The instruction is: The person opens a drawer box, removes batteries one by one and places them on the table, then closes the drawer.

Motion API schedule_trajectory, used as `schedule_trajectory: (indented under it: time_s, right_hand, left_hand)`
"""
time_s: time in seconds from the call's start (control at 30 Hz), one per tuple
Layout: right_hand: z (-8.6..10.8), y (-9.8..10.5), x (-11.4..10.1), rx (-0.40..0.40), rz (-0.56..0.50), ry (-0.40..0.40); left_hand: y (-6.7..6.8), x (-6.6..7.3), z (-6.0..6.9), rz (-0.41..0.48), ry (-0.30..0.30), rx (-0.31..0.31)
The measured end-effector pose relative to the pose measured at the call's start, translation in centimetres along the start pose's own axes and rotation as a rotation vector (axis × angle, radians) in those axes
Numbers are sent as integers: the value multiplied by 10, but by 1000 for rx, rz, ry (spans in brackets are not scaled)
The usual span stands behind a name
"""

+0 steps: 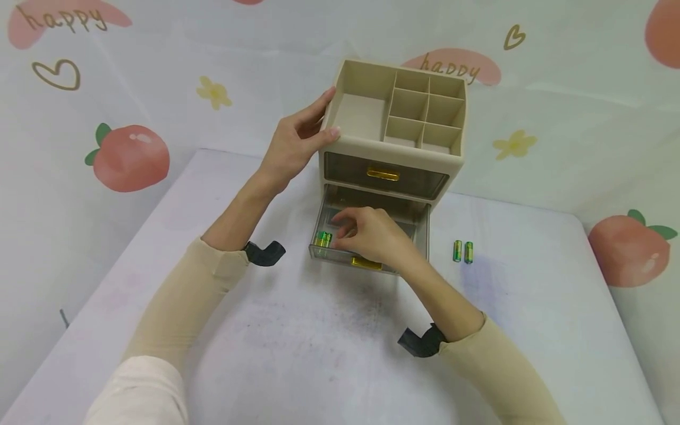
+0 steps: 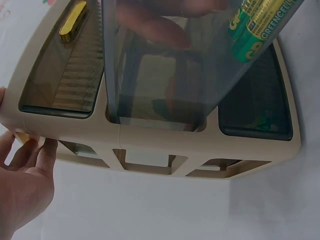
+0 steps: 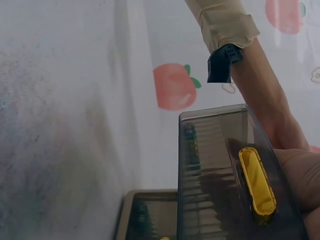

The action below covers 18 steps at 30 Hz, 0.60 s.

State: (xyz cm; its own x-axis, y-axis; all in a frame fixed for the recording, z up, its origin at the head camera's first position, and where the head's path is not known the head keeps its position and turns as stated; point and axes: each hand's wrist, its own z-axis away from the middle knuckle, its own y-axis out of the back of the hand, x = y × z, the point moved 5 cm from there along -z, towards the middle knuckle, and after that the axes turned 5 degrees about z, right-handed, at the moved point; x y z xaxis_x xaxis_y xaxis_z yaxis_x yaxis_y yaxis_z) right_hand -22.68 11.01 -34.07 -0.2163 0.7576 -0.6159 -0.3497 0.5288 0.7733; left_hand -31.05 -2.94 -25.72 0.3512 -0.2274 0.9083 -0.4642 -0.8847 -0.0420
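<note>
A beige organizer (image 1: 393, 147) stands on the table with its middle drawer (image 1: 334, 255) pulled out. My left hand (image 1: 292, 141) grips its upper left side, thumb on the top edge; in the left wrist view, that hand's (image 2: 25, 185) fingertips reach the side openings. Inside the drawer, my right hand (image 1: 374, 236) has its fingers bent and apart, with nothing visible between them. Green-and-yellow batteries (image 1: 323, 239) lie just left of it, in the drawer's front left corner; the left wrist view shows them (image 2: 260, 30) through the clear wall. The drawer's gold handle (image 3: 257, 185) faces the right wrist camera.
Two more batteries, one (image 1: 457, 251) beside the other (image 1: 468, 252), lie on the table right of the organizer. The upper drawer (image 1: 383, 174) is closed. Open compartments form the organizer's top. Green items (image 2: 265, 122) show dimly inside the closed lower drawer. A printed cloth hangs behind.
</note>
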Motion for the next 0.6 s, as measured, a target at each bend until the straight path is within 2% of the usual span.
schedule_trajectory:
  time_s: [0.3,0.6]
  right_hand:
    - [-11,-4,-6,-78,106,-44]
    - [-20,-9,-7,-97,157,-87]
  left_hand:
    - [2,-4,-2,4,-6,7]
    - [12,-25,-11,31,-2,13]
